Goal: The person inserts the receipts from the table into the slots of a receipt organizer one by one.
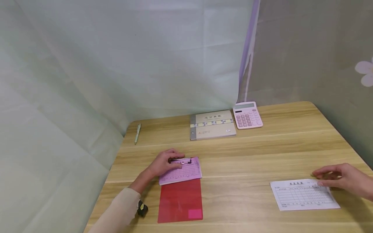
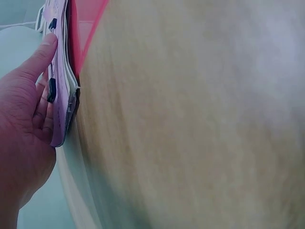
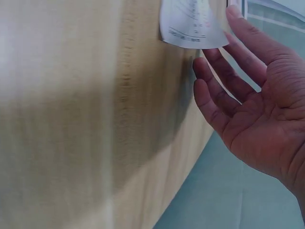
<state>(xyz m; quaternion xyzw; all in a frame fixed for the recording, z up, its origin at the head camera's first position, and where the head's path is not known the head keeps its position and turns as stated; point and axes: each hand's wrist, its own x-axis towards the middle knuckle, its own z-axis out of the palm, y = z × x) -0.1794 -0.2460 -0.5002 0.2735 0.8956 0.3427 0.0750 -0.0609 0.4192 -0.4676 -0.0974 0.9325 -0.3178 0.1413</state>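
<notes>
On the left of the table lies a red clipboard (image 1: 180, 202) with a stack of pink forms (image 1: 182, 171) under its metal clip (image 1: 180, 159). My left hand (image 1: 167, 165) holds the clip, thumb on the front side and fingers over the far side. The left wrist view shows the thumb beside a black end of the clip (image 2: 51, 90). A white printed form (image 1: 304, 194) lies on the right side. My right hand (image 1: 346, 181) is at its upper right corner, thumb over the corner, fingers loosely bent and spread. That end of the sheet (image 3: 193, 28) curves upward in the right wrist view.
A tan account book (image 1: 214, 129) and a pink calculator (image 1: 247, 118) lie at the back edge. The pen (image 1: 138, 133) is at the back left. Fabric curtains (image 1: 175, 64) hang behind the wooden table (image 1: 239, 161). Something small and black (image 1: 142, 208) is at my left sleeve.
</notes>
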